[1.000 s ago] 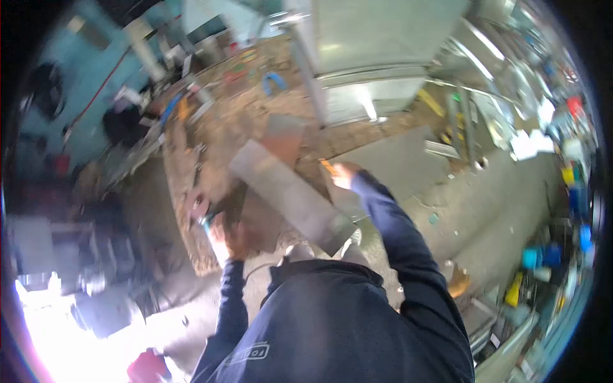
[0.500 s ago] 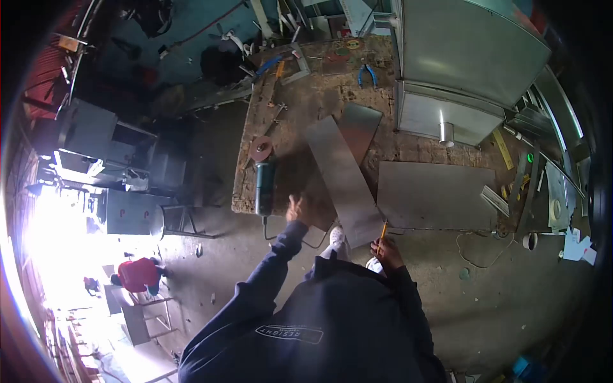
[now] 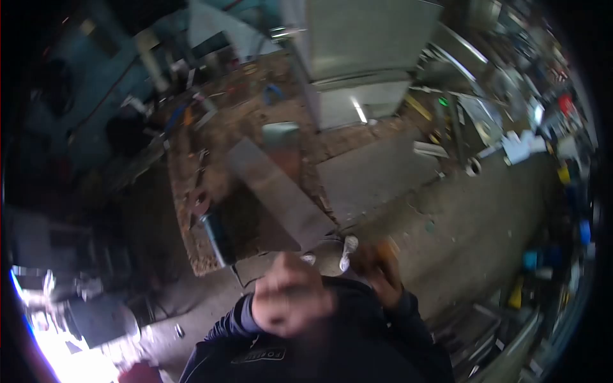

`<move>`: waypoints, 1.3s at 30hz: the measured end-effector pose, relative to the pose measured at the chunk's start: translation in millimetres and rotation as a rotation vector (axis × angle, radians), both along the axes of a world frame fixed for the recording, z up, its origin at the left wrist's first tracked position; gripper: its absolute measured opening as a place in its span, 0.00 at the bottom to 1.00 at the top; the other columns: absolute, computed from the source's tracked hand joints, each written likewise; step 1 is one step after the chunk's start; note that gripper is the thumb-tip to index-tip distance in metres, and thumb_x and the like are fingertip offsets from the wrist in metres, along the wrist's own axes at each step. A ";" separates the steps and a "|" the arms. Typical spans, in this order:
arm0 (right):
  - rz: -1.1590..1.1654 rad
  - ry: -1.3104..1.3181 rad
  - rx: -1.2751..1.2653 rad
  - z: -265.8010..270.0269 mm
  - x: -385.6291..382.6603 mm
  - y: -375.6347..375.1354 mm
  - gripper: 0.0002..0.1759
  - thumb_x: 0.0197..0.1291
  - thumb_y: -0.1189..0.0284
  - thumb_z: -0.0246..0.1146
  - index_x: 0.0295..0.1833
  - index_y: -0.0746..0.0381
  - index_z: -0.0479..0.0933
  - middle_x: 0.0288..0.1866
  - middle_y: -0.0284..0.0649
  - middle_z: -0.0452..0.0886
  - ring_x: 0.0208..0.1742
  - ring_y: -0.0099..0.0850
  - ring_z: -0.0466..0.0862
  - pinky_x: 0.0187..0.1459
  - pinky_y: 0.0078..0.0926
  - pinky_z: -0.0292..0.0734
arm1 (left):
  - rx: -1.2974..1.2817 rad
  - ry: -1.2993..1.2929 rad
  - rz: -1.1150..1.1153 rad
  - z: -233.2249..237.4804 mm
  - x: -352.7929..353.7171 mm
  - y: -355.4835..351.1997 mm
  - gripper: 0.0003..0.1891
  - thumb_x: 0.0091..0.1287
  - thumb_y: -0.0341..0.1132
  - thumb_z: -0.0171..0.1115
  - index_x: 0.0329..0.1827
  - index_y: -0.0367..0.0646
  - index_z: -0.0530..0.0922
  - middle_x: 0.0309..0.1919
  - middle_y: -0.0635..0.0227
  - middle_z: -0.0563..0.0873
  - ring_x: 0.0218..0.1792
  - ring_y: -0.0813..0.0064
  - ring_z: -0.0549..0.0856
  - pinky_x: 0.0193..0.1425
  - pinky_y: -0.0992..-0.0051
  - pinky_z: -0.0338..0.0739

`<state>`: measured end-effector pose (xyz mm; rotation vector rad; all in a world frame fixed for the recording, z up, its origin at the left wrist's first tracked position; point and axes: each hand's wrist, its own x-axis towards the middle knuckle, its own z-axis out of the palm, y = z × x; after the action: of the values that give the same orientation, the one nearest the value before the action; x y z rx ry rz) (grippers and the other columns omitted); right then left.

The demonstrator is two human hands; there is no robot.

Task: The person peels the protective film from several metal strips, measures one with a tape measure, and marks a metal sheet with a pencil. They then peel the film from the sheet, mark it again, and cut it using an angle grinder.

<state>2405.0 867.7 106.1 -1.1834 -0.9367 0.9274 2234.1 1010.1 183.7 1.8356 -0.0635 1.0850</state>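
Observation:
My left hand (image 3: pixel 290 297) is raised close to the camera in front of my chest; motion blur smears its fingers. My right hand (image 3: pixel 385 281) is low by my right side, with a blurred yellow-orange pencil (image 3: pixel 387 249) in its closed fingers. Beyond the hands, a long metal strip (image 3: pixel 274 191) lies slanted on the wooden workbench (image 3: pixel 182 220), its near end past the edge. To its left rests an angle grinder (image 3: pixel 218 239) with a reddish disc (image 3: pixel 200 203). A wide metal sheet (image 3: pixel 377 175) lies to the right, and a smaller sheet (image 3: pixel 287 163) behind the strip.
A large metal cabinet (image 3: pixel 370 45) stands at the bench's back right. Blue-handled pliers (image 3: pixel 273 94) lie near the back. A yellow ruler (image 3: pixel 419 107) and a tape roll (image 3: pixel 472 167) are at the right. Metal lengths (image 3: pixel 485 332) lie at lower right.
The view has swung right, so the bench appears shifted left and tilted. My left hand has come up from beside the grinder towards my chest. My right hand still has the pencil.

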 end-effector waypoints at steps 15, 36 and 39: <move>-0.802 -0.765 0.677 117.5 -218.2 -133.0 0.09 0.63 0.72 0.59 0.30 0.45 0.74 0.26 0.31 0.75 0.27 0.28 0.68 0.37 0.35 0.59 | -0.532 -0.040 -1.456 47.7 -12.1 -127.1 0.09 0.60 0.33 0.68 0.37 0.42 0.75 0.30 0.68 0.77 0.29 0.71 0.77 0.32 0.69 0.74; -1.757 -0.930 0.944 170.8 -505.7 -326.9 0.11 0.58 0.67 0.66 0.24 0.51 0.74 0.13 0.22 0.63 0.13 0.16 0.59 0.24 0.21 0.51 | -0.448 0.053 -1.636 107.7 -174.3 -302.2 0.16 0.56 0.41 0.76 0.46 0.54 0.83 0.39 0.79 0.74 0.42 0.78 0.73 0.39 0.76 0.71; -1.827 -1.111 0.853 181.5 -546.0 -334.8 0.10 0.60 0.65 0.64 0.27 0.51 0.74 0.14 0.21 0.62 0.14 0.16 0.59 0.25 0.21 0.52 | -0.271 0.325 -1.796 123.5 -188.6 -309.1 0.18 0.59 0.39 0.74 0.52 0.52 0.82 0.41 0.86 0.75 0.45 0.81 0.72 0.44 0.75 0.72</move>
<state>1859.0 532.9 287.6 -1.1195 -0.4935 -1.5642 2045.5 701.0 307.2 0.9703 -1.0578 -0.4600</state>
